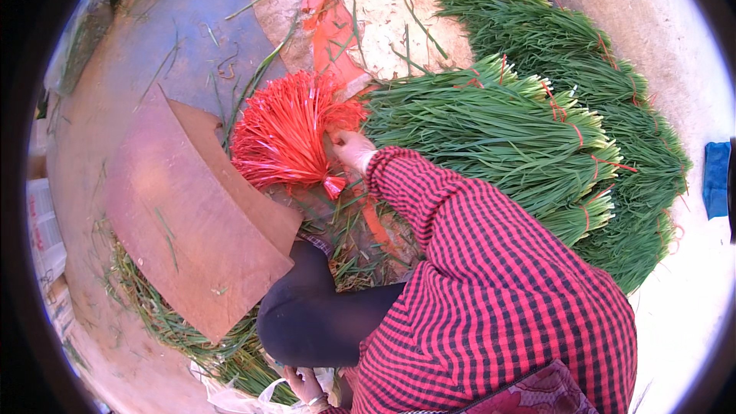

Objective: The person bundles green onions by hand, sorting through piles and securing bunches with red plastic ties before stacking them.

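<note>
My right hand [352,149] reaches to the right side of a bundle of red plastic tie strips [282,132]. Its fingertips are pinched among the strips there, partly covered by them. The bundle is gathered at a knot at its lower end and fans out above. Low in the picture, my left hand [307,388], with a band at the wrist, rests at a white plastic bag [230,394] below my bent knee; whether it grips anything is hidden. Bundles of green garlic chives [489,126], bound with red ties near their pale ends, lie just right of my right hand.
More tied chive bundles [632,103] form a curved row farther right. A bent brown board [195,213] stands left of my knee [287,310], with loose chive trimmings [172,322] beneath. A red plastic sheet strip [333,40] and stray leaves lie on the ground ahead.
</note>
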{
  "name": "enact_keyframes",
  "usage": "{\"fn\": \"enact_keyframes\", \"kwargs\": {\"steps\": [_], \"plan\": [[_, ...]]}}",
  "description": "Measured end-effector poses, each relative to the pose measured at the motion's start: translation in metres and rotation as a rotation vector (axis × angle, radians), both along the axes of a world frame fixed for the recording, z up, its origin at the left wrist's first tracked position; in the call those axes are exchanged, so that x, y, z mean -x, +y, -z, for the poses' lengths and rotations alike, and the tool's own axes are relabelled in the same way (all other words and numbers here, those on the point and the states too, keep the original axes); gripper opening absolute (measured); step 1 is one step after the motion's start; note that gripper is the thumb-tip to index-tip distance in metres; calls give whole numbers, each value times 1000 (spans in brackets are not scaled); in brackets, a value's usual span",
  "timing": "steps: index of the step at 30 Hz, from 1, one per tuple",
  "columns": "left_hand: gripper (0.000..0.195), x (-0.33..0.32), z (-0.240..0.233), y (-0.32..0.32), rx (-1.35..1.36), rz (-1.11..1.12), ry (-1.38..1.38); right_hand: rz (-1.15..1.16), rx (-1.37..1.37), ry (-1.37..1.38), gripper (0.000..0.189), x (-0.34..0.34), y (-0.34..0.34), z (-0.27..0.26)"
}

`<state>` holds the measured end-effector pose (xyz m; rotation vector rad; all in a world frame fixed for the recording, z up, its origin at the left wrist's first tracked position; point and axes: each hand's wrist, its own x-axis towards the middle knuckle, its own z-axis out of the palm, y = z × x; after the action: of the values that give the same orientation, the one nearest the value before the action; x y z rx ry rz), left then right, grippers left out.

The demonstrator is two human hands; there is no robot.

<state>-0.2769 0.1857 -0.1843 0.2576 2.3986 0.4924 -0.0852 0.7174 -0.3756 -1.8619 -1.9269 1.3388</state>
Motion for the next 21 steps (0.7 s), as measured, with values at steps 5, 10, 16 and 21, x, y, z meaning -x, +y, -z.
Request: {"fn": "enact_keyframes", "kwargs": {"steps": [5,10,16,21], "plan": [[39,9,27,-9,-177,-51,-86,-43,123,-90,62,72,-1,-33],[52,34,12,10,-185,18,-70,47,124,-77,45,74,5,-21],[33,52,-64,92,-355,-146,-9,262,-20,157,36,30,10,47],[29,54,-110,195,-585,9,117,420,-54,403,33,16,9,30]]}}
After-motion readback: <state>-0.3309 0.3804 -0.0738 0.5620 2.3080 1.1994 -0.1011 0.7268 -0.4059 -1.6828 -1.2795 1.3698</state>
